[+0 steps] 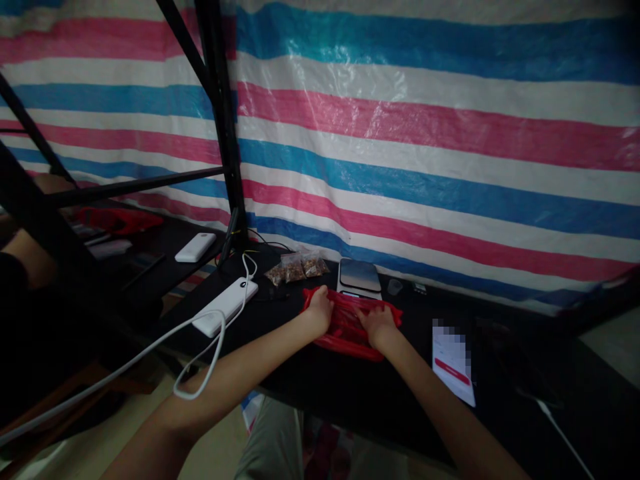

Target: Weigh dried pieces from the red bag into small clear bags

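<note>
A red plastic bag (pixel 345 343) lies on the black table in front of me with its mouth spread wide. My left hand (pixel 321 312) is closed on the bag's left rim, fingers curled. On the right side, my right hand (pixel 379 325) grips the other rim, with a finger reaching over the bag's opening. What the bag holds is too dark to make out. Just behind it sits a small digital scale (pixel 359 275) with a dark top. Small clear bags of brownish bits (pixel 295 268) lie to the left of the scale.
A white power bank (pixel 225 308) with a white cable lies left of the bag. To the right rests a phone (pixel 453 367) with a lit screen. A small clear cup (pixel 395 287) stands beside the scale. Black frame bars (pixel 225 133) rise at left, near another person's arm (pixel 33 257).
</note>
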Demonstrator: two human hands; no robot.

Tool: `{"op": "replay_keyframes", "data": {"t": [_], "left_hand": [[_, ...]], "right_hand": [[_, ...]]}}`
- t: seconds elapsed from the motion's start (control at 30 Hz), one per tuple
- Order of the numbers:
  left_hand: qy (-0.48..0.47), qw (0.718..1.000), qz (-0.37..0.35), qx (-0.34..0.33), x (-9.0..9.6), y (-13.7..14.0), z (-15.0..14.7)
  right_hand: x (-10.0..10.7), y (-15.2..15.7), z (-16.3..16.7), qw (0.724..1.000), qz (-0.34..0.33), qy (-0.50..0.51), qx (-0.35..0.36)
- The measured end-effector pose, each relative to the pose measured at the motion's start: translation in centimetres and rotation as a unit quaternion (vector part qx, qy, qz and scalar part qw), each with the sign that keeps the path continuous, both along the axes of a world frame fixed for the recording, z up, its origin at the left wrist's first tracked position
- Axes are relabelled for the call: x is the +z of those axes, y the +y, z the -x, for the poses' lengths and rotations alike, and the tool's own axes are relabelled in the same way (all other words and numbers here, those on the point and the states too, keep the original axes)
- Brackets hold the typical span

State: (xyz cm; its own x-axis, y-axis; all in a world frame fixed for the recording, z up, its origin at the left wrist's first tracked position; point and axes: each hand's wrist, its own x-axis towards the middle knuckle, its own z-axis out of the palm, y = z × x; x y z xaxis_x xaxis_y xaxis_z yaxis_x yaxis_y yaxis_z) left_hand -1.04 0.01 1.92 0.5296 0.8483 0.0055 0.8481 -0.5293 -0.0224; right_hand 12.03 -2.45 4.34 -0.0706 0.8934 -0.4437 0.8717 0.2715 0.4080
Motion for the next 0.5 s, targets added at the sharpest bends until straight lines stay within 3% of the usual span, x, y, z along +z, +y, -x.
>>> {"op": "replay_keyframes", "data": {"t": [0.07, 0.13, 0.23, 0.3, 0.37, 0.43, 0.5], "left_hand": [[0.042, 0.999, 0.017, -0.022, 0.9, -0.5, 0.5], [0.052, 0.994, 0.034, -0.09, 2.5, -1.0, 1.4], [-0.065, 0.972, 0.052, -0.22, 5.3, -1.3, 3.5], [-0.157, 0.961, 0.028, -0.227, 6.7, -0.5, 5.3], [-0.188, 0.973, -0.034, -0.132, 7.5, 1.2, 7.3], [-0.168, 0.979, -0.107, 0.041, 7.4, 3.4, 9.2], [-0.132, 0.969, -0.114, 0.175, 6.9, 5.6, 10.7]], "right_hand": [[0.4, 0.0, 0.2, 1.0, 0.005, 0.008, 0.005], [1.1, -0.1, 0.1, 0.999, -0.013, 0.045, 0.019], [2.4, -0.9, -0.5, 0.982, -0.059, 0.163, 0.081], [3.5, -1.7, -1.0, 0.954, -0.077, 0.261, 0.127], [4.5, -2.6, -1.4, 0.924, -0.09, 0.34, 0.149], [5.4, -3.5, -1.5, 0.901, -0.106, 0.39, 0.156], [5.9, -4.5, -1.4, 0.887, -0.121, 0.416, 0.159]]}}
